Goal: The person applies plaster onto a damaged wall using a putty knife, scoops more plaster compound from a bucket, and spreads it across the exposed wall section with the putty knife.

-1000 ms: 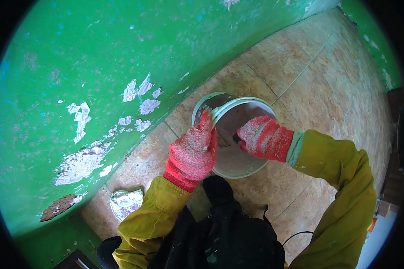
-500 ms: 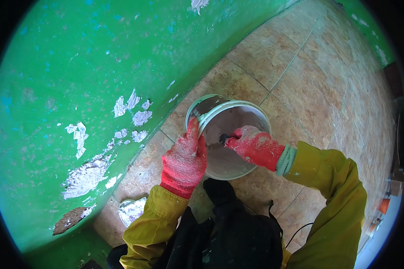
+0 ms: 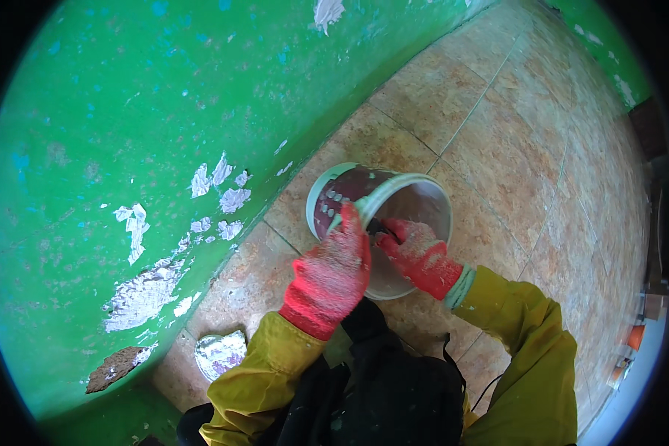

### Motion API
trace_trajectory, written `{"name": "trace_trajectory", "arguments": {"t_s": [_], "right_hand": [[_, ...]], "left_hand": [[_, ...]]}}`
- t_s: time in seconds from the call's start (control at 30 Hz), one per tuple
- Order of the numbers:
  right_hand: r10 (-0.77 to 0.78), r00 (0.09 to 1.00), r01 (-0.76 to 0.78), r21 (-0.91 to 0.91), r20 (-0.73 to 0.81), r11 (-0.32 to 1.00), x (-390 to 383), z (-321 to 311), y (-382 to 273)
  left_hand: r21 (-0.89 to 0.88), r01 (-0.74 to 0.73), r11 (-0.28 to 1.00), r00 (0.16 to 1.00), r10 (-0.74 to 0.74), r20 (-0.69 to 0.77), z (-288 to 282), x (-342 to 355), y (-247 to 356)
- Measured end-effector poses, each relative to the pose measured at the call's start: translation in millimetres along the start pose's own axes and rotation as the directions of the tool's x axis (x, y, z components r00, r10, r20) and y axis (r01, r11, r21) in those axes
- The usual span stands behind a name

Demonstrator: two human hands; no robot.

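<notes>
In the head view, we had the bucket [image 3: 353,186] tilted over the tiled floor [image 3: 490,186], its mouth turned to our right. Our left hand [image 3: 331,271], in a red glove, gripped the left of the bucket's rim. Our right hand [image 3: 420,256], also gloved, was at the bucket's mouth, fingers curled around a dark handle [image 3: 377,227] whose far end we could not make out. Left of the bucket rose a green wall [image 3: 163,141] with white patches [image 3: 143,299]; nearer us than the bucket, leftward, lay a rounded, white-smeared piece [image 3: 221,355].

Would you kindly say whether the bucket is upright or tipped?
Tipped: the bucket leans, its mouth facing right and its outer side showing.
</notes>
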State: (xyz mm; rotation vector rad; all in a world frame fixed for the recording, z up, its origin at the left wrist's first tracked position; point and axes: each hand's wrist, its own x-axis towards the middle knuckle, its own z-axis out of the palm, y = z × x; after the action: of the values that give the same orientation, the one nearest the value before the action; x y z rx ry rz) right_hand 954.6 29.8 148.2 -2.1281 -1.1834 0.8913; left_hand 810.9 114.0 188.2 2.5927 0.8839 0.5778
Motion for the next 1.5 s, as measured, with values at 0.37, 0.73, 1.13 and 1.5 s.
{"name": "trace_trajectory", "arguments": {"t_s": [0.37,0.73,1.13,1.5], "right_hand": [[0.051,0.998,-0.006,0.753,-0.036,0.658,-5.3,46.0,57.9],[0.064,0.995,0.041,0.898,-0.076,0.437,19.0,70.1,24.8],[0.293,0.956,-0.156,0.836,-0.006,0.526,-21.2,15.4,-35.2],[0.256,0.957,-0.056,0.781,-0.136,0.623,-71.0,0.0,-57.1]], "left_hand": [[-0.251,-0.188,0.95,0.971,0.218,0.099,20.1,-11.5,29.1],[-0.105,-0.161,0.981,0.958,0.181,0.223,-11.7,3.4,10.9],[0.055,-0.145,0.988,0.988,0.142,0.062,-52.9,21.7,-2.3],[-0.257,0.201,0.945,0.96,-0.243,-0.142,-72.3,6.0,-58.8]]}}
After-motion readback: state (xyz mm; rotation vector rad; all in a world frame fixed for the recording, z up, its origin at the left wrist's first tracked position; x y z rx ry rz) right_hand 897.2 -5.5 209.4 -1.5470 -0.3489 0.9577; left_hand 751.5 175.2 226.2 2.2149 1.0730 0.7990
